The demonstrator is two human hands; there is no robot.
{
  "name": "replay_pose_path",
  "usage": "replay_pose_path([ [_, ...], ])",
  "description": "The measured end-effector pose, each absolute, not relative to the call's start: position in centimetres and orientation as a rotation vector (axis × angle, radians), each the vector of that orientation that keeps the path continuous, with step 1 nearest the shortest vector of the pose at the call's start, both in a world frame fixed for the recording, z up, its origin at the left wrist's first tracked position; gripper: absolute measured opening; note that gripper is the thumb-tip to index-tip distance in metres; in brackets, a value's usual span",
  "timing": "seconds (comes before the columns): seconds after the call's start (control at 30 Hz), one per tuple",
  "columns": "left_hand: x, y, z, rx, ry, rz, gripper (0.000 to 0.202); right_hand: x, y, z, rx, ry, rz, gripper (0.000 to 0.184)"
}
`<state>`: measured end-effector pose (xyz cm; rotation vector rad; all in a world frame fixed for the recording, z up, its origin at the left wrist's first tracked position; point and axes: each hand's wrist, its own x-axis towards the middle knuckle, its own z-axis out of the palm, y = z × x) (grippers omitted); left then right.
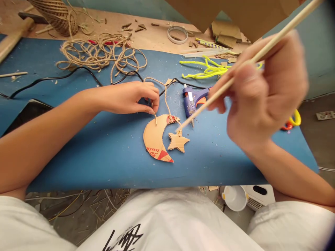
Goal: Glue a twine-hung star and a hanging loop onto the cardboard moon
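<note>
A crescent moon cut from cardboard (151, 136) lies flat on the blue mat, red print on its lower end. Twine (165, 97) is fixed to its upper tip and loops up behind my left hand (141, 99), whose fingertips pinch the twine's other end at the moon's top edge. Beside the crescent rests a small cardboard star (178, 142), tied on by a short string. My right hand (264, 87), slightly blurred, is closed around a thin wooden stick (277, 38). The stick slants down, its lower tip appearing just above the star; whether they touch I cannot tell.
A purple glue gun (192, 99) lies right of the moon, its black cable (78, 69) crossing the mat. Behind are tangled twine (86, 54), neon-yellow pipe cleaners (209, 69), a tape ring (177, 35) and a hammer (18, 35). Scissors (295, 119) sit at the right edge.
</note>
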<state>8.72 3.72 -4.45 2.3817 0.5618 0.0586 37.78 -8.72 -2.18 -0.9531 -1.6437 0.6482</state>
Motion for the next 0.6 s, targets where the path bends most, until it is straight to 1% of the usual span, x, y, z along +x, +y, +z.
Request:
replay_pose_path([
  [0.07, 8.7, 3.7, -4.5, 2.382, 0.552, 0.069, 0.024, 36.7, -8.7, -3.7, -0.814, -1.604, 0.604, 0.018],
  [0.13, 8.7, 3.7, -4.6, 2.382, 0.543, 0.078, 0.024, 36.3, -8.7, -4.8, -0.785, -1.641, 0.552, 0.018],
  [0.3, 8.7, 3.7, -4.5, 2.374, 0.545, 0.082, 0.027, 36.4, -8.5, -5.8, -0.898, -1.703, 0.465, 0.034],
  [0.6, 8.8, 3.6, -4.6, 2.375, 0.548, 0.081, 0.028, 36.9, -8.2, -6.0, -0.877, -1.785, 0.443, 0.026],
])
